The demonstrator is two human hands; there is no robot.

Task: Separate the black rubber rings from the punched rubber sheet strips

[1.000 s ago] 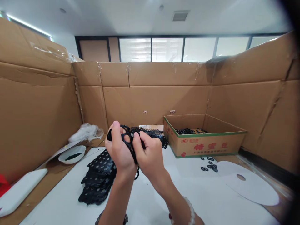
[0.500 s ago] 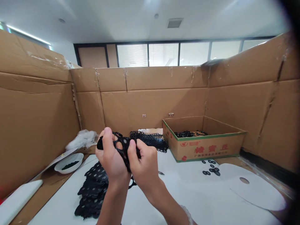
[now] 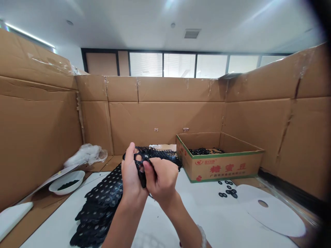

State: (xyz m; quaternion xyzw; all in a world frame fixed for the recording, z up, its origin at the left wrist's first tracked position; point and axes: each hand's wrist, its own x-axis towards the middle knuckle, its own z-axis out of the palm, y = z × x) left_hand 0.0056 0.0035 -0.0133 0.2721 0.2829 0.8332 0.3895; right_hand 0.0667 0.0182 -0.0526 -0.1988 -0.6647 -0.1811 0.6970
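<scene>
Black perforated pieces [image 3: 141,162] are bunched between my two hands above the table. My left hand [image 3: 132,175] is wrapped round their left side, thumb pointing up. Fingers curled, my right hand [image 3: 162,176] presses its thumb against their right side. Both wrists are close together. Beside my left forearm lies a layered stack of black sheets with holes [image 3: 95,210]. Behind my hands, a black chain-like mesh [image 3: 165,155] lies by the box.
A cardboard box [image 3: 224,167] holding black rings stands at right. Loose black rings [image 3: 229,189] and a white disc [image 3: 274,210] lie in front. At left are a white bowl [image 3: 53,186] and clear plastic [image 3: 86,155]. Cardboard walls [image 3: 165,117] surround the white table [image 3: 196,213].
The view has shifted slightly. My left hand has moved right and closer to my right hand, and more of the black sheet stack shows.
</scene>
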